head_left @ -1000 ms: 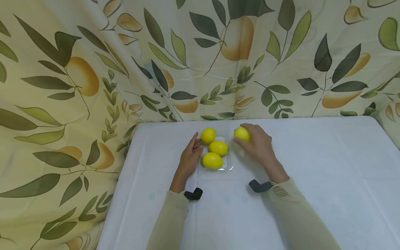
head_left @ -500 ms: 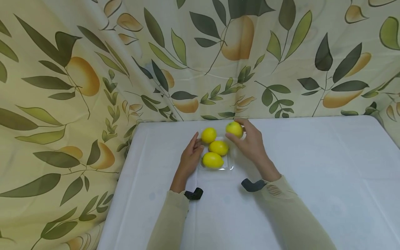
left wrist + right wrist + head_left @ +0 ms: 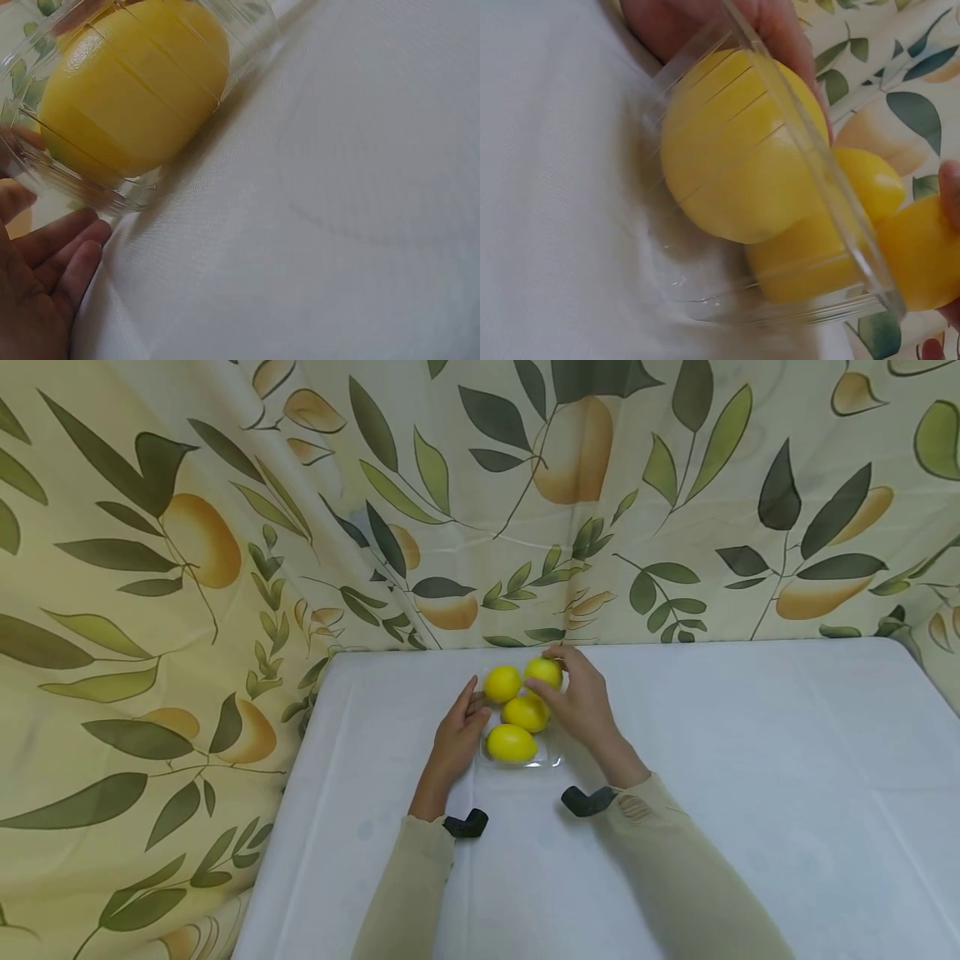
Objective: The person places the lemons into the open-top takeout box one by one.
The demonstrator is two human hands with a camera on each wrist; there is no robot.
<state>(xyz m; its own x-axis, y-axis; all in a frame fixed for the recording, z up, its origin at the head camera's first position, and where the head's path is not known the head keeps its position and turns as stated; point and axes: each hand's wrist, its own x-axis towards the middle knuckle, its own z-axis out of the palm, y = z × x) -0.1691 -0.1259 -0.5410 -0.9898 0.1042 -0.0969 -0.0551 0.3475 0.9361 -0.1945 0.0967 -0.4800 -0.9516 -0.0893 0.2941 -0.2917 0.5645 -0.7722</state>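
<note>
A clear plastic container [image 3: 557, 758] stands near the table's far edge with three yellow lemons in it: one at the back left [image 3: 502, 683], one in the middle [image 3: 527, 715] and one in front [image 3: 512, 744]. My right hand [image 3: 583, 702] grips another lemon [image 3: 543, 671] between thumb and fingers, over the container's back right corner. In the right wrist view this lemon [image 3: 919, 255] is partly out of frame, beside the container's rim [image 3: 866, 262]. My left hand [image 3: 456, 739] rests against the container's left side, its fingers [image 3: 71, 236] fairly straight in the left wrist view.
A white cloth covers the table [image 3: 750, 793]. Behind and to the left hangs a curtain [image 3: 300, 527] printed with leaves and fruit. A dark wrist-worn piece [image 3: 467, 824] sticks out from the left cuff, another [image 3: 587, 802] from the right.
My right hand has carried its lemon leftward, from right of the container to over its back right part. My left hand and the other lemons have stayed in place.
</note>
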